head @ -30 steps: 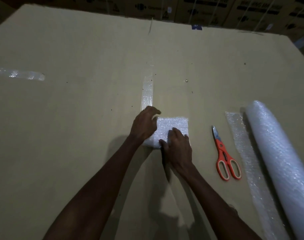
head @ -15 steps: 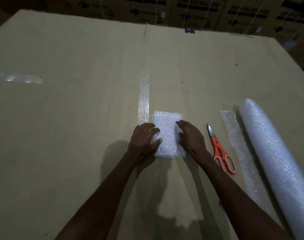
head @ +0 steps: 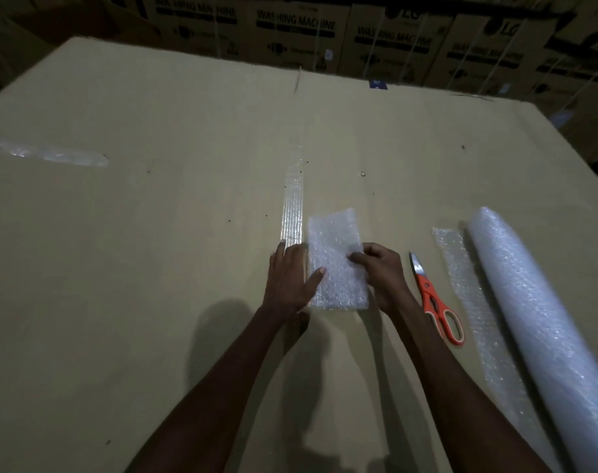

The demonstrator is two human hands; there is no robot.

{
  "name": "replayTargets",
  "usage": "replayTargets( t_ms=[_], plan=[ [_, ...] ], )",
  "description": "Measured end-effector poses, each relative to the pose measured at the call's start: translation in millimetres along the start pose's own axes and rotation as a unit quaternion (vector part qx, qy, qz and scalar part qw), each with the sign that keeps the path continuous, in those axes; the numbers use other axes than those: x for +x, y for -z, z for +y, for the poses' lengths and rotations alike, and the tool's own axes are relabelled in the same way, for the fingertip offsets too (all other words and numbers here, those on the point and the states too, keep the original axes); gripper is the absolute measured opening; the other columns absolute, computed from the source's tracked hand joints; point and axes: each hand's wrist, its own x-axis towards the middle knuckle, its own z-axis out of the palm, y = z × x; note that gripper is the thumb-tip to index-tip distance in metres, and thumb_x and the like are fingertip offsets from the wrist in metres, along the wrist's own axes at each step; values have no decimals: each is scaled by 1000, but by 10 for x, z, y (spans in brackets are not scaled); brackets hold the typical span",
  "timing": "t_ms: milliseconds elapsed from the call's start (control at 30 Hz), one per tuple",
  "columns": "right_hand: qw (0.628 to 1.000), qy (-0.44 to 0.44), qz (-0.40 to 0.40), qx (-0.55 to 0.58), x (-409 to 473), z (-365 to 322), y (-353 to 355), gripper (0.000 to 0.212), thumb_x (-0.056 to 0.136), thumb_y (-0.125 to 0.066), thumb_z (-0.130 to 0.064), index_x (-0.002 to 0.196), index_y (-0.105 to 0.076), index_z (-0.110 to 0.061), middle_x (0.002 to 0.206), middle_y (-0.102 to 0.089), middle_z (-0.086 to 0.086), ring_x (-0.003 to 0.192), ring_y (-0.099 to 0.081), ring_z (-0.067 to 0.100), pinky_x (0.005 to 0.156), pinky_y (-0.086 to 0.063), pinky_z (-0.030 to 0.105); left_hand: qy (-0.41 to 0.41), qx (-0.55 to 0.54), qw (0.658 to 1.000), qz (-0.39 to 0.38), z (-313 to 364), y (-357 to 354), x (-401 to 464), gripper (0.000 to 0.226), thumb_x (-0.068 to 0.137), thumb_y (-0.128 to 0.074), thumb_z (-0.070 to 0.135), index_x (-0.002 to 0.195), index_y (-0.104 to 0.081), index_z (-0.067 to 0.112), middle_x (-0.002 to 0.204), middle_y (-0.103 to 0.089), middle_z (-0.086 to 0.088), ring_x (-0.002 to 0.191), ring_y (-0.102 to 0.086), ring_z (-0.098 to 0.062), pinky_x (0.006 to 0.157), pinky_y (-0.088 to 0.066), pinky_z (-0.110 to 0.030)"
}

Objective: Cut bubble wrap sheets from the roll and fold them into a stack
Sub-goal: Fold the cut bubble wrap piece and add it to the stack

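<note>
Flanking folded bubble wrap (head: pixel 336 261): both hands, seemingly flat.

Wide bare cardboard tabletop (head: pixel 154 268) lies open to the left and far side of the folded bubble wrap sheet (head: pixel 336 261). To the right the way is crowded: orange scissors (head: pixel 435 302) lie just beside the right hand (head: pixel 382 274), then a loose bubble wrap strip (head: pixel 468 291), then the long roll (head: pixel 543 329). Both forearms cover the near middle. A clear tape strip (head: pixel 292 203) lies flat just left of the sheet, another (head: pixel 48 153) far left.
</note>
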Motion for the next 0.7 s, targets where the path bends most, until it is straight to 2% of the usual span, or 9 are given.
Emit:
replayTargets(
  t_ms=[67, 100, 167, 233, 300, 333, 467, 600, 700],
  plan=[
    [999, 14, -35, 40, -123, -152, 22, 13, 91, -68, -2, 101, -74, -7, 99, -77, 11, 88, -73, 25, 65, -58, 28, 89, -117, 989, -10, 131, 158, -28, 88, 90, -57, 65, 157, -22, 18, 163, -23, -4, 153, -5, -26, 123, -13, -50],
    [997, 20, -52, 58, -185, -211, 40, 13, 92, -68, -2, 102, -73, -8, 97, -77, 8, 84, -72, 20, 63, -55, 25, 137, -193, 971, -34, 157, 211, -5, 97, 84, -61, 70, 158, -18, 23, 164, -21, -2, 153, -9, -27, 123, -16, -52],
    [991, 28, -86, 95, -285, -289, 99, 14, 91, -68, -2, 103, -73, -10, 94, -76, 5, 78, -71, 15, 62, -53, 23, 189, -367, 906, -91, 214, 359, 5, 110, 69, -71, 76, 156, -25, 27, 159, -34, -3, 146, -33, -27, 118, -31, -51],
    [987, 26, -113, 115, -336, -307, 143, 17, 90, -70, -3, 105, -72, -10, 94, -75, 5, 77, -70, 15, 62, -51, 23, 184, -457, 858, -147, 227, 501, -23, 104, 66, -82, 68, 147, -45, 16, 144, -55, -4, 131, -53, -24, 111, -40, -43],
    [986, 20, -117, 120, -360, -285, 172, 19, 87, -72, -3, 104, -72, -10, 93, -75, 5, 76, -68, 15, 60, -49, 22, 164, -453, 864, -143, 283, 637, -119, 80, 69, -85, 58, 126, -63, 6, 118, -70, -2, 106, -64, -21, 93, -45, -35],
    [986, 18, -116, 121, -365, -268, 176, 19, 86, -73, -3, 104, -72, -10, 93, -75, 5, 77, -68, 16, 60, -49, 23, 166, -439, 875, -119, 301, 663, -164, 69, 70, -85, 53, 118, -68, 6, 110, -73, -4, 97, -66, -21, 88, -47, -38],
    [990, 16, -106, 94, -403, -181, 94, 20, 85, -75, 0, 104, -71, -4, 95, -75, 11, 79, -70, 19, 64, -57, 26, 194, -437, 878, -20, 331, 791, -325, 34, 78, -86, 26, 102, -75, 4, 102, -74, -19, 84, -64, -22, 75, -49, -37],
    [993, 12, -81, 81, -436, -67, -91, 27, 81, -80, -1, 106, -71, 2, 96, -77, 14, 76, -71, 18, 63, -58, 26, 220, -429, 876, 25, 210, 963, -441, 17, 80, -84, 14, 91, -75, 5, 90, -73, -12, 80, -65, -22, 68, -53, -31],
    [994, 16, -78, 72, -485, -10, -317, 21, 81, -81, 1, 99, -70, 1, 87, -75, 13, 71, -69, 17, 61, -58, 24, 232, -408, 881, 61, 20, 1091, -499, 12, 78, -85, 12, 79, -73, 10, 80, -72, -8, 72, -62, -16, 64, -49, -29]
  ],
)
